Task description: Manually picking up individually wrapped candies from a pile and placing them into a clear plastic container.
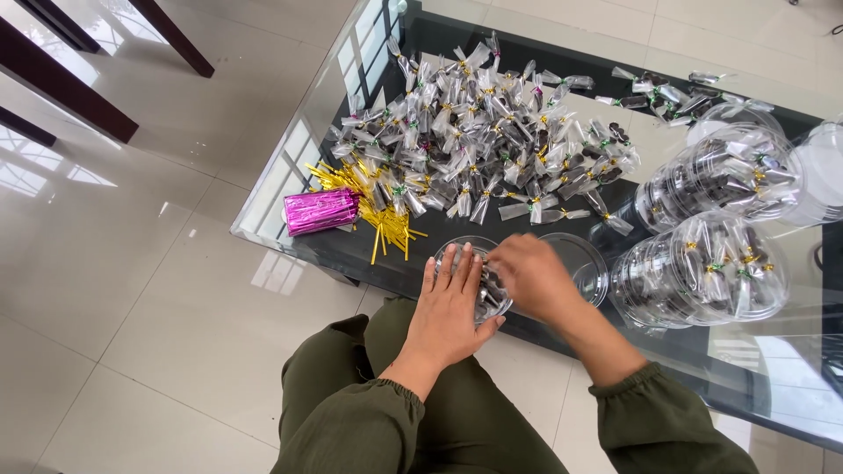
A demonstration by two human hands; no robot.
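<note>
1. Grip state: your left hand [452, 307] lies flat, fingers spread, against the side of the small clear jar [474, 279] at the near edge of the glass table [290, 189]. It braces the jar without clenching. Your right hand [531, 276] is curled over the jar mouth; you cannot tell what its fingers pinch, as they are hidden.
2. Location: the jar stands between both hands, just above your lap, with dark wrapped pieces visible inside.
3. Risk, tipping: the jar sits close to the table edge. A sideways push from either hand likely slides it off the glass.
4. Risk, knocking: the loose clear lid [575, 263] lies just beside your right wrist. A wrist sweep probably shifts it.
5. Risk, rolling: the filled jars [702, 268] lie on their sides and may roll if bumped.
6. Count: two hands; one small jar in work; one loose lid; at least two filled jars lying right, further ones partly cut off; one magenta tie bundle [320, 211]; one scatter of gold ties [373, 206]; one pile of wrapped packets [492, 140], too many to count.
</note>
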